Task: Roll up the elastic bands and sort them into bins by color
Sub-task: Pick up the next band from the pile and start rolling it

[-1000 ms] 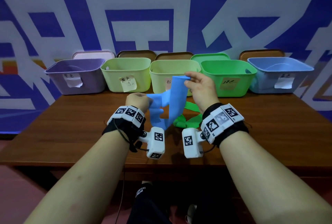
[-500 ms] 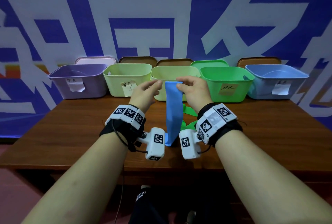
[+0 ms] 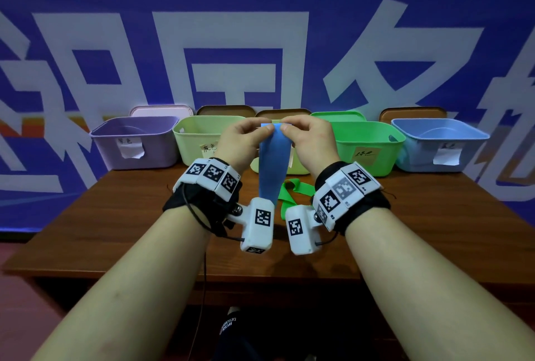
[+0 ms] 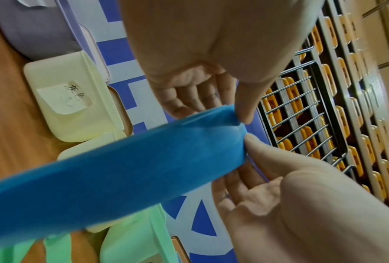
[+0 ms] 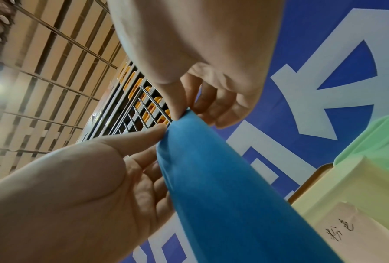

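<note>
While both hands' fingers [image 3: 267, 128] pinch its top edge, the smooth blue band [image 3: 273, 164] hangs flat.

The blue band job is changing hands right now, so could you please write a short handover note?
Left hand and right hand: each pinches a top corner of the blue band, which hangs unrolled above the table.
Green band: loose on the table, behind the hanging blue one.
Done: blue band picked up; no roll visible.
Left: roll it, drop it in the blue bin; then the green band into the green bin.
</note>
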`<state>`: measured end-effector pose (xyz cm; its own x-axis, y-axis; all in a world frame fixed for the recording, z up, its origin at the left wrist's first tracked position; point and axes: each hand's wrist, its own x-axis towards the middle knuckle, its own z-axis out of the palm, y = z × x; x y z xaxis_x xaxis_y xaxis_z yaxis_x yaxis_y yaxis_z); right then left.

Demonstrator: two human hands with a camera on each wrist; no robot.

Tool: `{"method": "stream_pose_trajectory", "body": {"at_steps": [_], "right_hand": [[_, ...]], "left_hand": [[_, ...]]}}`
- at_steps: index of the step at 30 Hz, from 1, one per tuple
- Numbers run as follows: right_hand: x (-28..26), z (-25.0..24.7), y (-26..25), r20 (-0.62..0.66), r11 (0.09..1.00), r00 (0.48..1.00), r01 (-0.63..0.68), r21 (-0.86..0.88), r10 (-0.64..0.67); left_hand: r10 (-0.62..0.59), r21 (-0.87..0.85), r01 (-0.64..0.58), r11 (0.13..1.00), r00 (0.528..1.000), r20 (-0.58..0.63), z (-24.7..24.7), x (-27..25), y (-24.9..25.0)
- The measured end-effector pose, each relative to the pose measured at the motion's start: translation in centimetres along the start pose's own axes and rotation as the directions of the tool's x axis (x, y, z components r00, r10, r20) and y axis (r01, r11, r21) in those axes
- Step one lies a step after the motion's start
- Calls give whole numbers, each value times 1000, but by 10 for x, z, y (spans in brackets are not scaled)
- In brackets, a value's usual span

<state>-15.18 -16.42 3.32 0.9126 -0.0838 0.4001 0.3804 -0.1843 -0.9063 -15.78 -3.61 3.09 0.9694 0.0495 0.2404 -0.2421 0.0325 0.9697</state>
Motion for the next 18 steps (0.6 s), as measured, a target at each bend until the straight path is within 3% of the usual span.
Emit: {"method": "stream_pose_trajectory", "body": {"at_steps": [6, 18], "right_hand": [[-6, -6, -24, 66, 996, 998, -9, 86, 3], [-24, -15, -58, 95, 999, 995, -5, 51, 0]], "left_hand": [[82, 9, -82, 997, 996, -34, 0, -12, 28], [86, 25, -86, 996, 996, -27, -1, -42, 61]]}}
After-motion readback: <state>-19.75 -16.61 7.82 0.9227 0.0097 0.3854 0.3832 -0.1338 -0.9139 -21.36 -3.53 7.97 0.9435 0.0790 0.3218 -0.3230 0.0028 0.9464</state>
